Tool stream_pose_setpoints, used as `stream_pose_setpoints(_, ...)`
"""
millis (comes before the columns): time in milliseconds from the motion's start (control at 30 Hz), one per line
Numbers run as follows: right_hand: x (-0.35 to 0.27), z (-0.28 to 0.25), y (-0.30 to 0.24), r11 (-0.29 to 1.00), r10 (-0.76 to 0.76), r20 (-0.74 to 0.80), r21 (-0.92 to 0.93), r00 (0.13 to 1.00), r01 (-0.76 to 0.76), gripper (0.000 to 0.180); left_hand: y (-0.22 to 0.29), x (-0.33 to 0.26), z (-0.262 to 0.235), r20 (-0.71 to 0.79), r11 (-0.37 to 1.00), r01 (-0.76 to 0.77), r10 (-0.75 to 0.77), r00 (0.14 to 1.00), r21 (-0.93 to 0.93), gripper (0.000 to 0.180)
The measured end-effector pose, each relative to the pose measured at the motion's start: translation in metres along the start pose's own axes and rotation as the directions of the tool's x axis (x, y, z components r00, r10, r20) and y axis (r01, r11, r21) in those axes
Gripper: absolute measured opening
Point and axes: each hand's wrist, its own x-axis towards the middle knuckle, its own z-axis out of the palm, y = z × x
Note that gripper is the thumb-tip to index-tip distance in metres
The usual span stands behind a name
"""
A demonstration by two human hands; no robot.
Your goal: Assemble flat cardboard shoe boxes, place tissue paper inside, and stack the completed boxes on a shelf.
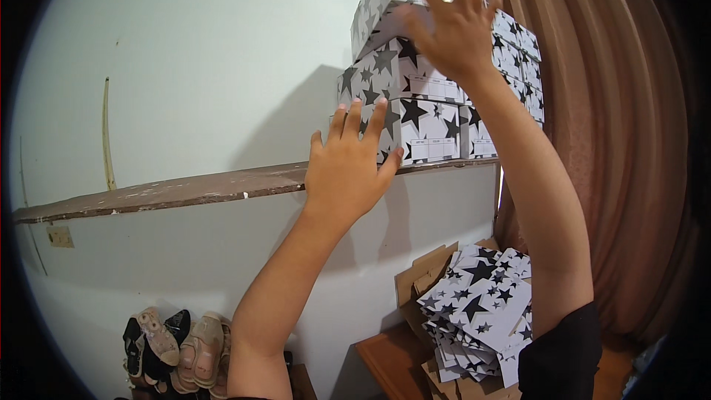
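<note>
White boxes printed with black and grey stars are stacked on a wall shelf. The top box [372, 15] looks slightly turned and tilted on the stack. My right hand [461, 33] is in front of its face, fingers spread and a little blurred; whether they touch it I cannot tell. Below that sits a middle box [370, 78], which rests on a lower box [431, 122]. Against the left side of the lower box, my left hand [346, 159] is raised, fingers apart and holding nothing.
The worn wooden shelf [185, 191] runs left along the wall. More star boxes [520, 55] stand beside a brown curtain [615, 141]. Beneath, flat star-printed sheets [481, 304] and brown cardboard [415, 278] lie on a wooden table [389, 352]. Several shoes [200, 355] are lower left.
</note>
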Motion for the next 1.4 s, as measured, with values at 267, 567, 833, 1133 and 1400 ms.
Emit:
stream_pose_setpoints(267,-0.012,0.046,0.007,0.995,-0.054,0.37,0.103,0.927,0.016,0.046,-0.005,-0.003,0.014,-0.077,0.967,-0.22,0.23,0.97,0.127,0.051)
stream_pose_setpoints(567,-0.027,0.047,0.006,0.699,0.061,0.8,0.393,0.597,-0.598,0.081,-0.003,-0.008,0.012,-0.041,0.964,-0.238,0.244,0.969,0.115,0.049)
stream_pose_setpoints(833,-0.064,-0.111,0.004,0.774,-0.159,0.515,0.595,0.842,-0.218,0.038,-0.001,-0.026,0.006,-0.45,0.81,-0.54,0.404,0.796,-0.229,0.032)
stream_pose_setpoints(1133,-0.241,-0.394,-0.008,0.521,0.298,0.94,-0.017,0.164,-0.853,0.024,0.107,-0.228,0.066,-0.367,0.328,-0.285,-0.226,0.902,-0.901,0.026)
stream_pose_setpoints(1400,-0.374,-0.541,-0.03,0.579,0.705,0.7,-0.663,-0.117,-0.475,0.042,0.23,-0.43,0.143,0.674,-0.057,0.672,-0.104,0.731,-0.738,0.03)
